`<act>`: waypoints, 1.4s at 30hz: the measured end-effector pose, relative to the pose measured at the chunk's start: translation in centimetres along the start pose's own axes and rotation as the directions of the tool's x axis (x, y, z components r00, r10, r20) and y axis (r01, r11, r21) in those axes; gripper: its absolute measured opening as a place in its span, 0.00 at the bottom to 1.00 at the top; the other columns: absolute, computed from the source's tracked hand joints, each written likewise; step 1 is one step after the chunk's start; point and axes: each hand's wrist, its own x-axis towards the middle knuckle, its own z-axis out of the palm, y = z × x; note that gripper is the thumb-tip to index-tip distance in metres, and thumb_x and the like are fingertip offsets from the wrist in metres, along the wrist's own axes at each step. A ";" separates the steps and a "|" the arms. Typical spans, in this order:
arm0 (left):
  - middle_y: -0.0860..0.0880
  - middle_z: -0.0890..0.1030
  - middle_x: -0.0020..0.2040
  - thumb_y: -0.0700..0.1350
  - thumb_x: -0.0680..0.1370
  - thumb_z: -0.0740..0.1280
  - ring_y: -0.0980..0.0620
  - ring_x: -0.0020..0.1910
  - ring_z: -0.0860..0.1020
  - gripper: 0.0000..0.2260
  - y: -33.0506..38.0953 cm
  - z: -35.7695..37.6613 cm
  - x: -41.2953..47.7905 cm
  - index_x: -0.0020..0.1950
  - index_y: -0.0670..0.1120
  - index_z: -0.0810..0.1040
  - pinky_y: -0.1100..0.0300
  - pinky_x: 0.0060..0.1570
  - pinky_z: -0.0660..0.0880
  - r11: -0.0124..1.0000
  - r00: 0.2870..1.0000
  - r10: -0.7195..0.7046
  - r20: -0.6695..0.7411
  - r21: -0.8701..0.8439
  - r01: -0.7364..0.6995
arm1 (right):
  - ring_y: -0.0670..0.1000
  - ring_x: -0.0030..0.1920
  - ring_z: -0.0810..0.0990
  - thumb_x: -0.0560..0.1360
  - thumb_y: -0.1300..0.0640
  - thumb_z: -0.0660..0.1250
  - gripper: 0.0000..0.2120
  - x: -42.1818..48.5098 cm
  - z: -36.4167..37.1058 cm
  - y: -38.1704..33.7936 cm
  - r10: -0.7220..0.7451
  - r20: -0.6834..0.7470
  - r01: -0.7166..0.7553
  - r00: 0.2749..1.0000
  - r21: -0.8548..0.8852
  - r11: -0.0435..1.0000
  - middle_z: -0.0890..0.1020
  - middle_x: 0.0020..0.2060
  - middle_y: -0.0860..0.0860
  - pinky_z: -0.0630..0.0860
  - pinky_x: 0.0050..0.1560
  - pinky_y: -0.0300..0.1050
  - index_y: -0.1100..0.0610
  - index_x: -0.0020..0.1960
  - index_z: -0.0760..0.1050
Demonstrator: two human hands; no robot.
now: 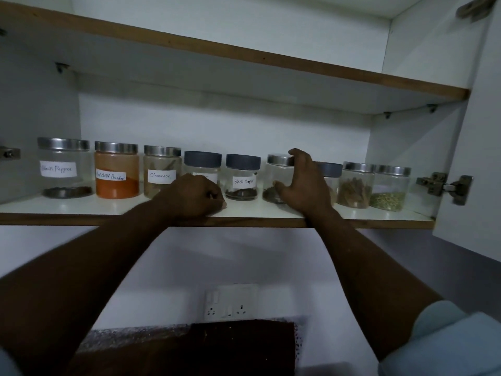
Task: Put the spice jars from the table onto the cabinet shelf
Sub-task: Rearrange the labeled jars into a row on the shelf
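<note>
Several spice jars stand in a row on the white cabinet shelf (81, 210). From the left: a black pepper jar (63, 168), a red chilli powder jar (116, 173), a cinnamon jar (161, 169), a grey-lidded jar (202, 164) and a second black pepper jar (242, 176). My right hand (301, 183) wraps around a steel-lidded clear jar (276, 172) standing on the shelf. My left hand (199, 195) is a closed fist resting on the shelf's front edge, in front of the grey-lidded jar. Behind my right hand a grey lid (329, 169) shows.
Two more steel-lidded jars (355, 185) (390, 188) stand at the right end. An upper shelf (244, 58) hangs above. The open cabinet door (474, 131) with its hinge (444, 185) is on the right. A wall socket (230, 302) and a dark board (244, 346) lie below.
</note>
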 end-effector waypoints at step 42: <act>0.54 0.86 0.46 0.52 0.75 0.66 0.54 0.43 0.80 0.10 6.5 5.7 5.3 0.48 0.54 0.87 0.56 0.46 0.79 0.995 0.994 0.096 -0.050 0.006 -0.096 | 0.59 0.63 0.78 0.64 0.41 0.80 0.65 0.8 1.0 1.1 0.161 0.162 -0.157 0.974 -0.037 0.987 0.74 0.70 0.58 0.77 0.57 0.51 0.50 0.82 0.36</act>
